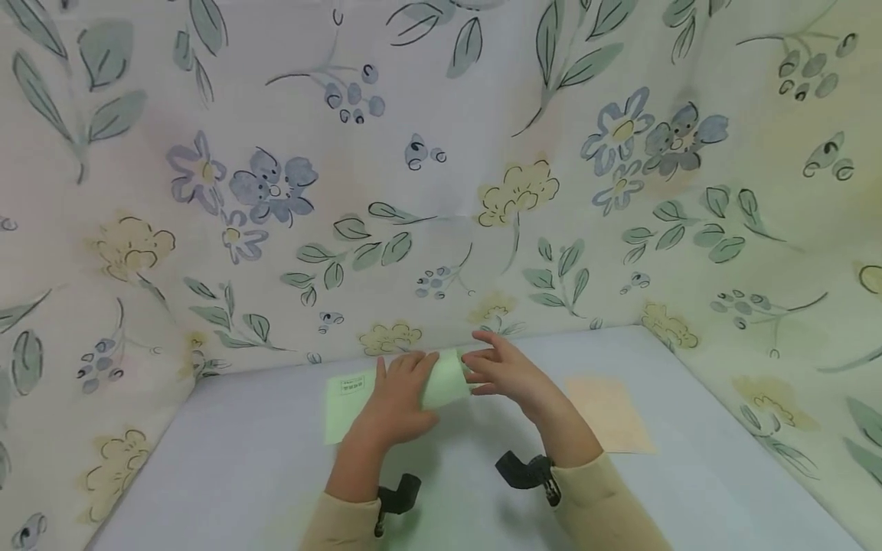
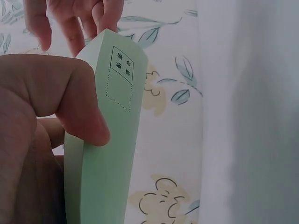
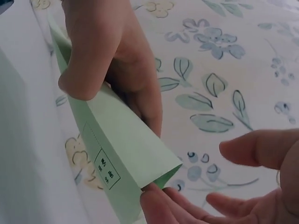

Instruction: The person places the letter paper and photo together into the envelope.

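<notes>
My left hand (image 1: 400,398) grips a green paper envelope (image 1: 444,380), thumb on one face and fingers on the other. In the left wrist view the envelope (image 2: 110,154) stands on edge, with a small printed box near its far end. The right wrist view shows that end of the envelope (image 3: 126,140) gaping slightly. At this opening are the fingertips (image 3: 156,203) of my right hand (image 1: 506,371), its thumb spread apart. How far they reach inside is hidden.
Left of the hands, green paper (image 1: 341,409) with a printed box lies on the pale table (image 1: 241,451); my left hand hides whether it joins the held envelope. An orange paper piece (image 1: 613,413) lies right. Floral cloth (image 1: 441,252) hangs behind.
</notes>
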Demonstrator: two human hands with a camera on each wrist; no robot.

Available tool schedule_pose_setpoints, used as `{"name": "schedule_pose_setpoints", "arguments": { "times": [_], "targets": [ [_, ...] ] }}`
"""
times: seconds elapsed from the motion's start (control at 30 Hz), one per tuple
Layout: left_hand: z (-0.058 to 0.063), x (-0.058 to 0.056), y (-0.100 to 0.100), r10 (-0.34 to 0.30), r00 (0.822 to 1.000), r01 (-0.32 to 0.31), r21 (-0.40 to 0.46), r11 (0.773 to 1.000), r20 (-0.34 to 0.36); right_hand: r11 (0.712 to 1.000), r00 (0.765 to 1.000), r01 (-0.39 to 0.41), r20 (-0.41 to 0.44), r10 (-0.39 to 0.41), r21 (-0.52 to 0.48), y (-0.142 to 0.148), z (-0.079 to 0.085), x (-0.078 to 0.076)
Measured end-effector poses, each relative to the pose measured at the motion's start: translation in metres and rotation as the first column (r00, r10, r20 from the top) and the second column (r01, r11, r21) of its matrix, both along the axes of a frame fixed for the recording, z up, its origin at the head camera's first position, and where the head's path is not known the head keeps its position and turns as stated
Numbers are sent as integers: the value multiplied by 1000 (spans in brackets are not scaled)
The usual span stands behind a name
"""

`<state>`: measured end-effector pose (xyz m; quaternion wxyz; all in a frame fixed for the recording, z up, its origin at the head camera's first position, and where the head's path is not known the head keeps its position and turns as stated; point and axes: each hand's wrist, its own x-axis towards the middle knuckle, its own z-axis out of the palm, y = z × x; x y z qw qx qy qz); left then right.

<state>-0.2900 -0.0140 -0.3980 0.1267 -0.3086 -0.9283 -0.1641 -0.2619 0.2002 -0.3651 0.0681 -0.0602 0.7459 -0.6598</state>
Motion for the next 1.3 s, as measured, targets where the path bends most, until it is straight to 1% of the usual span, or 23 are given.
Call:
{"name": "schedule_pose_setpoints", "arguments": {
  "times": [0.07, 0.17, 0.27, 0.33, 0.43, 0.6, 0.77, 0.9, 1.03, 1.2, 1.3],
  "targets": [
    [-1, 1, 2, -11, 1000, 11, -11, 1000, 14, 998, 1000, 13, -21, -12, 66, -1, 0, 1],
    [-4, 2, 6, -24, 999, 25, -34, 999, 37, 984, 997, 55, -54, -46, 172, -3, -2, 1],
    [-5, 3, 9, -36, 998, 38, -53, 998, 48, 965, 994, 102, -58, -90, 242, -8, -6, 1],
    [-6, 4, 9, -39, 998, 42, -71, 997, 52, 957, 993, 119, -48, -110, 265, -12, -9, 1],
    [-7, 6, 7, -34, 998, 39, -92, 995, 53, 959, 992, 129, -32, -125, 254, -20, -13, 0],
    [-8, 3, 7, -23, 1000, 25, -93, 995, 16, 966, 990, 139, -47, -132, 218, -23, -16, -4],
    [-12, 0, 13, -34, 999, 33, -112, 993, -10, 969, 993, 120, -37, -115, 218, -18, -17, -4],
    [-13, 0, 16, -50, 999, 48, -114, 992, -10, 965, 994, 106, -30, -102, 242, -16, -19, -6],
    [-10, 1, 16, -49, 999, 49, -130, 990, 4, 960, 996, 84, -26, -79, 266, -14, -22, -7],
    [-5, 1, 12, -26, 999, 23, -143, 989, -19, 971, 999, 34, -45, -24, 237, -16, -26, -13],
    [-5, 1, 8, -19, 1000, 15, -137, 990, -21, 971, 999, 10, -49, 1, 239, -20, -28, -15]
  ]
}}
